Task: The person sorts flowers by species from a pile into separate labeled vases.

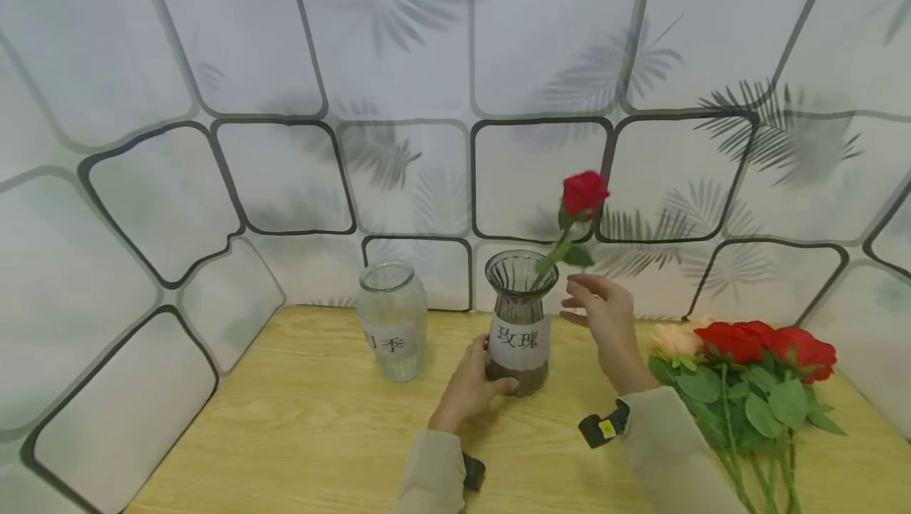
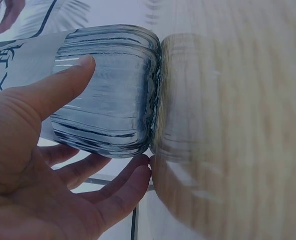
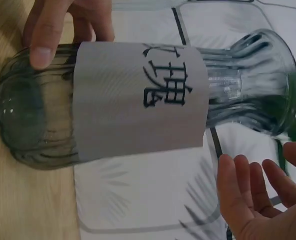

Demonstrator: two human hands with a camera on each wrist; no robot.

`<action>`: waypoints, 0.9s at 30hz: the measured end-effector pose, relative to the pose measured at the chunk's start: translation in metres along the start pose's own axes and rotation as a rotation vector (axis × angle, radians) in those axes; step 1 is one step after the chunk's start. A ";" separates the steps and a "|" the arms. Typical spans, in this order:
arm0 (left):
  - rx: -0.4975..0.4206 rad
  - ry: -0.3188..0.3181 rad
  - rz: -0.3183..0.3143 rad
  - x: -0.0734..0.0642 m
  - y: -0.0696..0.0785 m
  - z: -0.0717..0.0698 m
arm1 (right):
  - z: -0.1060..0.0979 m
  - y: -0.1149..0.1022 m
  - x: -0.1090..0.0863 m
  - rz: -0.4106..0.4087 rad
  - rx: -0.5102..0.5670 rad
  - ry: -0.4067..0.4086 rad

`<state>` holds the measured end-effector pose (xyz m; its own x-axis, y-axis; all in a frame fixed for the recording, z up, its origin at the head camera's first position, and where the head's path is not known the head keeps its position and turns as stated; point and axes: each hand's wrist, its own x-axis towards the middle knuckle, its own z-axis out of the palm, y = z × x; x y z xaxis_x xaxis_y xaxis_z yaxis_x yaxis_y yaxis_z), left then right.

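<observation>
A grey-tinted ribbed glass vase (image 1: 521, 376) with a flared mouth and a white paper label (image 3: 138, 100) stands upright on the table. My left hand (image 1: 470, 387) holds its lower part, thumb across the front and fingers around the far side, as the left wrist view shows. A single red rose (image 1: 585, 194) leans to the right out of the vase, its stem inside the mouth. Just right of the rim is my right hand (image 1: 601, 316), fingers relaxed and apart from the vase, nothing in it.
A clear glass vase (image 1: 391, 300), also labelled, stands to the left on the wooden table (image 1: 285, 411). Several red roses (image 1: 804, 352) and a peach rose (image 1: 676, 340) with long green stems lie at the right. A patterned backdrop (image 1: 413, 174) rises behind the table.
</observation>
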<state>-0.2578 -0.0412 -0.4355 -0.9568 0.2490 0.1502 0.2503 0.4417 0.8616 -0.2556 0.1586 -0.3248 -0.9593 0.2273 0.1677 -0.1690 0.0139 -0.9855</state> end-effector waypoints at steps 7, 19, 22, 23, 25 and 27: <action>0.002 -0.001 -0.001 -0.001 0.001 -0.001 | -0.021 0.009 -0.001 0.043 0.016 -0.015; -0.012 -0.006 -0.004 -0.001 0.000 0.001 | -0.059 0.017 -0.015 0.142 -0.066 -0.070; -0.016 -0.005 -0.005 -0.001 0.000 0.001 | -0.069 0.018 -0.019 0.144 -0.062 -0.080; -0.016 -0.004 -0.005 -0.001 0.000 0.001 | -0.072 0.018 -0.020 0.145 -0.059 -0.086; -0.019 -0.002 -0.007 -0.001 0.001 0.001 | -0.079 0.019 -0.022 0.154 -0.034 -0.090; -0.020 -0.002 -0.007 -0.001 0.001 0.000 | -0.086 0.019 -0.024 0.164 -0.013 -0.097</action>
<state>-0.2565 -0.0404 -0.4347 -0.9581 0.2477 0.1436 0.2409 0.4261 0.8720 -0.2160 0.2375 -0.3501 -0.9912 0.1324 0.0062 -0.0067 -0.0032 -1.0000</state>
